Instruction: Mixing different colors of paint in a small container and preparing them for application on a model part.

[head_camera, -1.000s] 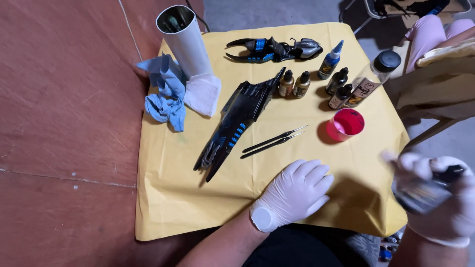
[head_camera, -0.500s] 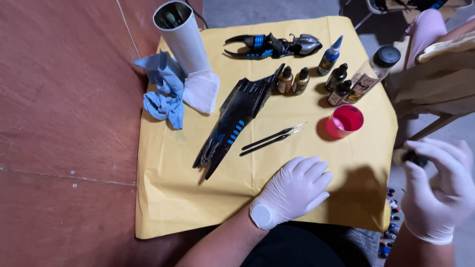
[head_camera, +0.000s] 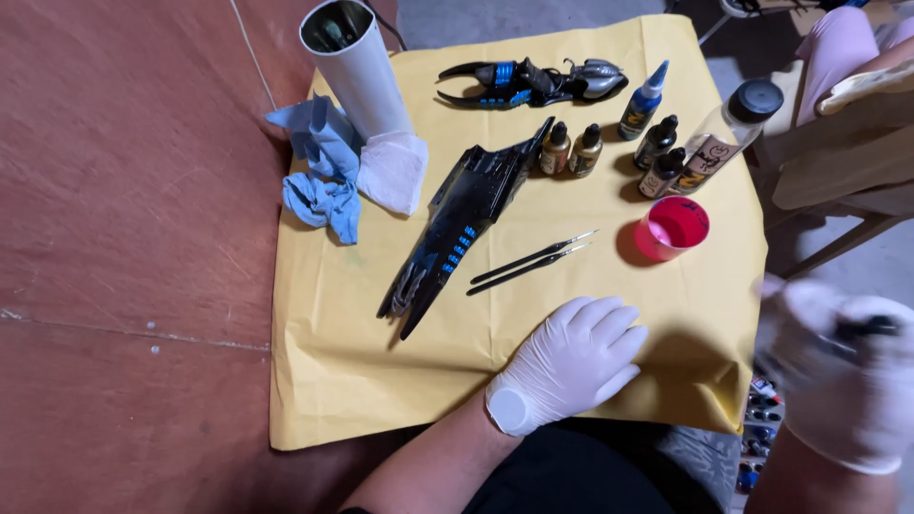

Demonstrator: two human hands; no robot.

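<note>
Left hand: we saw our gloved left hand (head_camera: 571,364) resting flat, fingers spread and holding nothing, on the near part of the yellow paper sheet (head_camera: 333,381).
Right hand: our right hand (head_camera: 843,376), blurred at the near right edge off the surface, had its grip closed around a small dark-capped bottle (head_camera: 862,328).
Key relation: the two thin paintbrushes (head_camera: 531,263) lay just beyond the left fingertips, long axis running near-left to far-right; the left hand was the nearer one.
Model part: a long black piece with blue marks (head_camera: 457,233), glossy, pointed, lay left of the brushes on a similar slant.
Red cup: (head_camera: 672,227) round, plastic-looking, right of the brushes.
Far side: small paint bottles (head_camera: 571,149), white tube (head_camera: 357,67), blue cloth (head_camera: 319,171).
</note>
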